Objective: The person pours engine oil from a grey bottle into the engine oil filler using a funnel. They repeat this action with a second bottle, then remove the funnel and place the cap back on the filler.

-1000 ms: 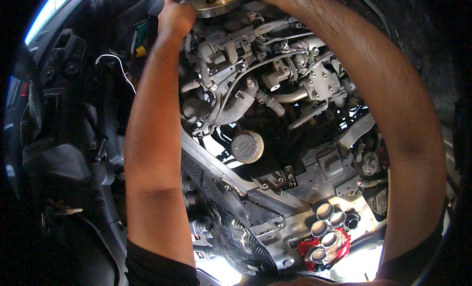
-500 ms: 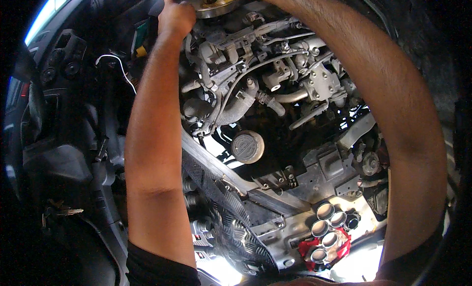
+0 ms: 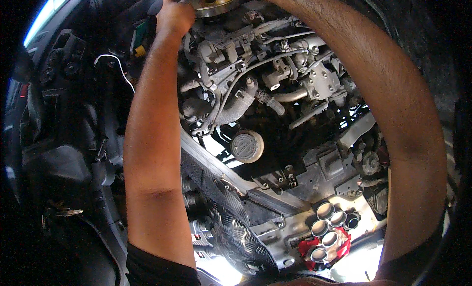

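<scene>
At the top edge, my left hand [image 3: 175,16] is closed, its knuckles beside the rim of a round metal pan-like part [image 3: 216,10]. The part has a shiny yellowish inside with a dark hole and is cut off by the frame. What the left fingers grip is hidden. My right forearm [image 3: 373,74] curves up the right side and leaves at the top, close to the same part, so the right hand is out of sight. Beneath both arms lies an opened engine bay with an engine block [image 3: 319,84], a ribbed hose [image 3: 238,106] and a round cap [image 3: 247,146].
Several metal rings [image 3: 325,211] stand near a red cloth [image 3: 307,249] on the light panel at the lower right. A black treadplate-patterned strip [image 3: 236,217] runs below the metal crossbar. Dark trim with a white cable [image 3: 118,60] lies left of my left arm.
My left forearm and the round metal part have shifted very slightly. Otherwise the scene looks the same.
</scene>
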`<act>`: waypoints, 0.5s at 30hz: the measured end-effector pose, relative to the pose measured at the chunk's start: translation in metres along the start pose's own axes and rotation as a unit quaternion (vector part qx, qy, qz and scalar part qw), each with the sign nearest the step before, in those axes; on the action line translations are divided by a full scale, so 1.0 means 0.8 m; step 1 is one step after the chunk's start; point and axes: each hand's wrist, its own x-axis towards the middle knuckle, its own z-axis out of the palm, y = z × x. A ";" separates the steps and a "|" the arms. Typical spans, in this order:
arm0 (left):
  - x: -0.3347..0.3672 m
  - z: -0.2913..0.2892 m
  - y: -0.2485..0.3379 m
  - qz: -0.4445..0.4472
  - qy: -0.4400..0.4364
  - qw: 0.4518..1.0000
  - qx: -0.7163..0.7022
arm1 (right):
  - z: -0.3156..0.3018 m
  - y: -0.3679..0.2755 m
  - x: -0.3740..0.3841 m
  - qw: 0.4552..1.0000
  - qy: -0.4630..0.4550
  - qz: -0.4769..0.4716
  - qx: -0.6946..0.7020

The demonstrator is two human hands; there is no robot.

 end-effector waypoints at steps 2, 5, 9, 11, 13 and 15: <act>0.016 -0.005 -0.008 -0.081 -0.023 0.983 -0.160 | 0.001 0.001 0.001 1.000 0.013 -0.007 0.005; 0.026 -0.004 -0.020 -0.106 -0.001 0.986 -0.127 | 0.003 0.001 0.002 1.000 0.023 -0.002 0.003; 0.025 -0.005 -0.021 -0.121 0.011 0.977 -0.177 | 0.007 0.001 0.004 0.999 0.043 -0.006 0.001; 0.022 -0.006 -0.019 -0.129 0.004 0.968 -0.216 | 0.007 0.002 0.006 0.999 0.031 -0.007 0.003; 0.019 -0.003 -0.019 -0.092 0.008 0.983 -0.158 | 0.007 0.002 0.008 1.000 0.028 -0.006 -0.003; 0.016 0.001 -0.022 -0.008 0.026 1.000 0.002 | 0.007 0.002 0.009 0.999 0.036 -0.004 -0.015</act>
